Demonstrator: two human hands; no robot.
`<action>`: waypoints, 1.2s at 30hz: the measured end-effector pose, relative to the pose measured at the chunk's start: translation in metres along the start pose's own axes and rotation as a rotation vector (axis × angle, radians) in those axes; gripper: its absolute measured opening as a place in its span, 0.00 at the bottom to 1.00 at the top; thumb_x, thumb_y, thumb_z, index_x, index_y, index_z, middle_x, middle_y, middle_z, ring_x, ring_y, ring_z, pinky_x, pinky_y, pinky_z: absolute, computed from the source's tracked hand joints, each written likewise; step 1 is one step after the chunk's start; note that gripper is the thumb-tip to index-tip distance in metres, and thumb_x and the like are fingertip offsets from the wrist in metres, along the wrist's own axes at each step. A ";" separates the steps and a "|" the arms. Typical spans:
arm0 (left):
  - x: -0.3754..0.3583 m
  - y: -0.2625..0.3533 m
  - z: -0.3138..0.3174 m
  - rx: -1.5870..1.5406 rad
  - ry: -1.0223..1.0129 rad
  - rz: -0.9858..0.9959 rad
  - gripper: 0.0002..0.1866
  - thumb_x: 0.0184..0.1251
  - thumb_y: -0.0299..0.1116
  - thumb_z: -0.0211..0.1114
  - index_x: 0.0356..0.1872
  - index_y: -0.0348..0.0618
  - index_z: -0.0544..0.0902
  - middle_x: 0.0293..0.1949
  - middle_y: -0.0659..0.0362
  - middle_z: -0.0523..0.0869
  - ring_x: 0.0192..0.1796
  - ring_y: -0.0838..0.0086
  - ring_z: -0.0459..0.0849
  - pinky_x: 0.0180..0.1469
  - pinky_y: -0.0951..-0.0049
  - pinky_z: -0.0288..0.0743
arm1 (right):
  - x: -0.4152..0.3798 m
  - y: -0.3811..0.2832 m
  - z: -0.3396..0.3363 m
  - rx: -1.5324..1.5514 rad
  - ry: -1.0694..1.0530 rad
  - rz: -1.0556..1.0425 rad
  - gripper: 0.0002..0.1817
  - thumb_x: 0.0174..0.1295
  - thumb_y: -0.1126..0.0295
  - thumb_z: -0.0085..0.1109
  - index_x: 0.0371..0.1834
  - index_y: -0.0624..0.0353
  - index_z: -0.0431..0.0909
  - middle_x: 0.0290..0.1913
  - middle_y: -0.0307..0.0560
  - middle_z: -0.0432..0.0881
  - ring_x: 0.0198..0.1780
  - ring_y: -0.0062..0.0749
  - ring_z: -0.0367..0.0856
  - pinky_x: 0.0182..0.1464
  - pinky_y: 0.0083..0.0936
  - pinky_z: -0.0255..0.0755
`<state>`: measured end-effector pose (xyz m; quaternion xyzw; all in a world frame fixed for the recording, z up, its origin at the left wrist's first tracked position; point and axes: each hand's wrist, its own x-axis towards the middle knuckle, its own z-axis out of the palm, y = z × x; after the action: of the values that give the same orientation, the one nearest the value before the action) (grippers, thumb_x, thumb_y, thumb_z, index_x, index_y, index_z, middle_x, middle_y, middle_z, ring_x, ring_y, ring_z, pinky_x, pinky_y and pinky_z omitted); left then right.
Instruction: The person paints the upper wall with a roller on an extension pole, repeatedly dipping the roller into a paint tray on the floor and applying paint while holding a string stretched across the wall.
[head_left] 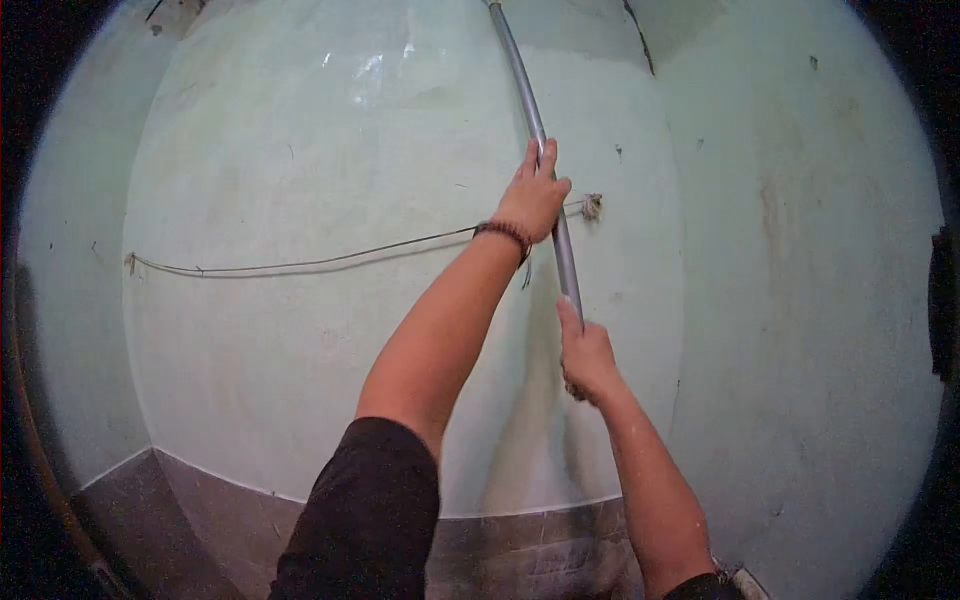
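A long grey metal pole (522,80) slants upward in front of me, and its top end runs out of view. My left hand (535,200) is on the pole at about mid-height, its fingers lying along the shaft and the thumb beside it. Lower down, my right hand (588,355) is closed around the pole near its bottom end, with the thumb pointing up along it. A beaded bracelet (505,235) sits on my left wrist. What the pole carries at its top is hidden.
A pale green wall (300,350) faces me, stained in places. Across it hangs a thin cord (330,262), tied to a knot (592,207) on the right, behind the pole. Brown tiles (520,545) line the wall's base. Another wall (800,300) stands on the right.
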<state>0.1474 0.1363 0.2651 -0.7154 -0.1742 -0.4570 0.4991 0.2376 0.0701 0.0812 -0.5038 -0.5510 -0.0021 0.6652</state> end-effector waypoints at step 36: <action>0.023 0.026 -0.017 -0.201 0.069 -0.006 0.08 0.56 0.26 0.57 0.38 0.41 0.74 0.68 0.37 0.50 0.69 0.41 0.49 0.68 0.57 0.54 | -0.020 -0.034 -0.047 -0.098 0.042 0.162 0.35 0.63 0.40 0.40 0.26 0.69 0.72 0.21 0.55 0.71 0.25 0.43 0.72 0.30 0.37 0.66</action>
<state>0.1698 0.1046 0.2712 -0.7452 -0.1124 -0.4981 0.4289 0.2450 0.0105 0.0951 -0.5786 -0.4936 0.0143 0.6491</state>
